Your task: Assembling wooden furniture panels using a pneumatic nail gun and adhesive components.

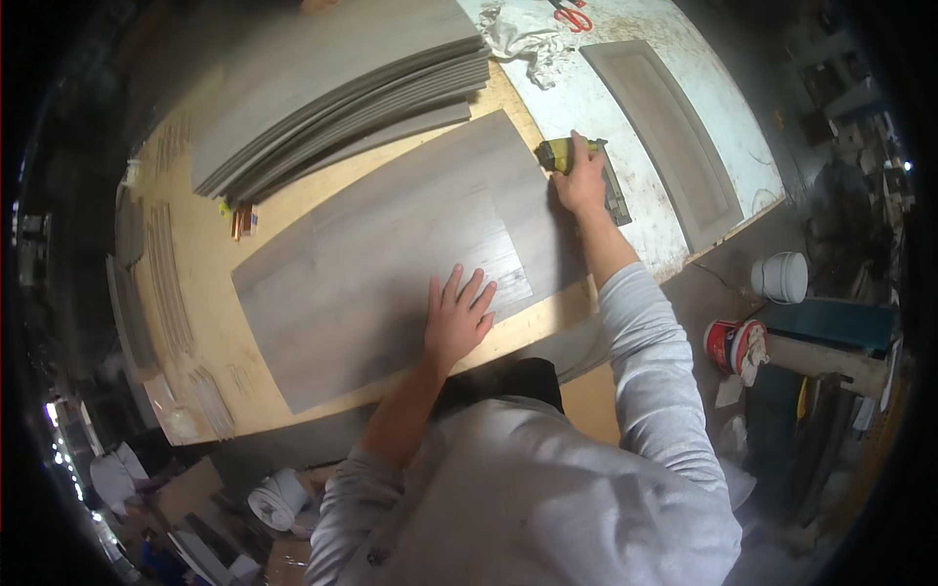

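A large grey wood-grain panel lies flat on the table. My left hand rests on it near its front edge, palm down and fingers spread. Light glares off the surface just right of that hand. At the panel's far right end, my right hand grips a yellow-green and black nail gun. A long dark magazine shows beside my wrist, over the white part of the table. Whether the tool's nose touches anything is hidden.
A stack of grey panels stands behind. A framed panel lies at right, with a crumpled white cloth and red-handled scissors beyond. Thin strips lie at left, near small copper-coloured pieces. Buckets stand on the floor.
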Demonstrator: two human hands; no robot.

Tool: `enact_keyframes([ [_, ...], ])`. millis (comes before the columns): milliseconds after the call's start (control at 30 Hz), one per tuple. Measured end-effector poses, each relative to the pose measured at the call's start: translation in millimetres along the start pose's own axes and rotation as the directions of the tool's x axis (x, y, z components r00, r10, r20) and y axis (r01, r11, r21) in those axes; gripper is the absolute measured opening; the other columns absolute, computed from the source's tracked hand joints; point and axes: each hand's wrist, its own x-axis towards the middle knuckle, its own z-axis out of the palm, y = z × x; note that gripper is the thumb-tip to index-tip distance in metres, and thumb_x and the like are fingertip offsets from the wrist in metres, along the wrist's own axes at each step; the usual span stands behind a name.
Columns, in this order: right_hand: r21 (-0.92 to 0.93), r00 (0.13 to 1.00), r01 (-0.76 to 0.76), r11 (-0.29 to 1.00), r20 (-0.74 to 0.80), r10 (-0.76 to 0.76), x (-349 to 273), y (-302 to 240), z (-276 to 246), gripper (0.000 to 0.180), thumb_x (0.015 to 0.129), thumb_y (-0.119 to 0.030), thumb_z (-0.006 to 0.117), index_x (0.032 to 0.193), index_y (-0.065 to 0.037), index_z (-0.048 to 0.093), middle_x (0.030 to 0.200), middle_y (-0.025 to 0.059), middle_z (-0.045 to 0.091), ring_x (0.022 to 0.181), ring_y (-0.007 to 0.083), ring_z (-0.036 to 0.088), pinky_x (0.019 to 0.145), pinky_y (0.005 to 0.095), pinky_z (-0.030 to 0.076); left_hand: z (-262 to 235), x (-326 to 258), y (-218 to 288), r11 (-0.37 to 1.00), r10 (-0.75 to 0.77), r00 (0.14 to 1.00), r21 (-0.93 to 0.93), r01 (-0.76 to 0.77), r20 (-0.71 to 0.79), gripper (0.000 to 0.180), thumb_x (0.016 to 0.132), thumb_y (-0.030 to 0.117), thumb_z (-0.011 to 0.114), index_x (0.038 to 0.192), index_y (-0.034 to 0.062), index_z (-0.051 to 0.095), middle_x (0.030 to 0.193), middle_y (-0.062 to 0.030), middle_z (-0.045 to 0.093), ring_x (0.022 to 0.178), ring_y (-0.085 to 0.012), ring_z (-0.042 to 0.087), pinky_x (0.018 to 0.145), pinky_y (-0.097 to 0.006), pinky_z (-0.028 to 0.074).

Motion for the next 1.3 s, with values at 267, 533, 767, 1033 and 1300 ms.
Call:
enact_keyframes([
  [267,0.598,0.922,-0.318,0.736,0.376,0.094,-91.5,7.0,-132.8,0.094,0.088,-0.012,0.071,0.164,-0.010,0.016,0.125,0.0173,0.063,0.086,0.0236,0.069,0.076,0.0333,0.058,-2.3,0.5,1.6,0.999,0.006,1.000,0.041,-0.005,-0.018,0.050,0.087,0.038,0.069,0.135,0.0212,0.065,0.149,-0.0059,0.052,0.144,-0.0368,0.037,0.114,-0.071,0.026],
  [533,0.536,0.784,-0.501,0.679,0.614,0.095,-199.3,-17.3,-126.5,0.066,0.089,-0.015,0.073,0.150,-0.011,0.049,0.090,0.0050,0.067,0.051,0.0089,0.051,0.046,0.0246,0.044,0.7,-0.6,-2.7,1.000,0.015,0.999,0.022,-0.014,-0.035,0.054,0.086,0.038,0.070,0.137,0.0219,0.063,0.150,-0.0058,0.051,0.144,-0.0369,0.038,0.116,-0.069,0.024],
  [767,0.419,0.777,-0.420,0.805,0.624,0.081,-210.2,-25.6,-103.7,0.064,0.082,-0.011,0.071,0.144,-0.012,0.056,0.081,0.0013,0.064,0.048,0.0088,0.050,0.046,0.0264,0.041,1.4,-1.0,0.1,1.000,0.009,0.999,0.020,-0.008,-0.051,0.053,0.086,0.037,0.070,0.136,0.0219,0.064,0.149,-0.0052,0.052,0.144,-0.0364,0.038,0.117,-0.069,0.022],
  [1033,0.377,0.772,-0.425,0.823,0.626,0.112,-202.6,-31.7,-97.6,0.064,0.081,-0.013,0.069,0.144,-0.012,0.055,0.074,0.0011,0.060,0.049,0.0103,0.050,0.047,0.0276,0.041,1.6,-1.0,-1.0,1.000,0.016,0.998,0.027,-0.014,-0.053,0.053,0.086,0.037,0.070,0.136,0.0218,0.064,0.149,-0.0047,0.052,0.144,-0.0361,0.038,0.118,-0.069,0.022],
  [1300,0.400,0.768,-0.447,0.800,0.631,0.114,-207.0,-32.7,-95.8,0.066,0.083,-0.017,0.068,0.146,-0.012,0.052,0.077,0.0026,0.061,0.051,0.0113,0.053,0.048,0.0281,0.044,-0.7,-2.2,2.2,1.000,0.006,0.999,0.024,-0.005,-0.033,0.053,0.087,0.038,0.069,0.138,0.0205,0.063,0.150,-0.0048,0.051,0.145,-0.0366,0.036,0.118,-0.069,0.019],
])
